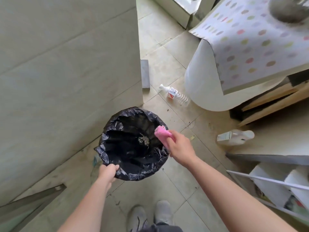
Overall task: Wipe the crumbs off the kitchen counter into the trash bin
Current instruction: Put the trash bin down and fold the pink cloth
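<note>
Two hands in view. My left hand [107,171] grips the near rim of the trash bin [133,175], fingers curled over the edge of its black liner. The bin sits low over the tiled floor [175,178], close beside a pale wall panel [66,72]; I can't tell if it is lifted. A small patch of light crumbs [144,139] lies inside the liner. My right hand [180,146] holds a bunched pink cloth [163,133] at the bin's right rim, fingers wrapped round it, the cloth's end over the opening. A clear bottle [175,94] lies on the floor beyond the bin. A second bottle [235,136] lies further right. A dotted cover [250,39] drapes a white unit. Grey shoes [150,215] are at the bottom edge.
</note>
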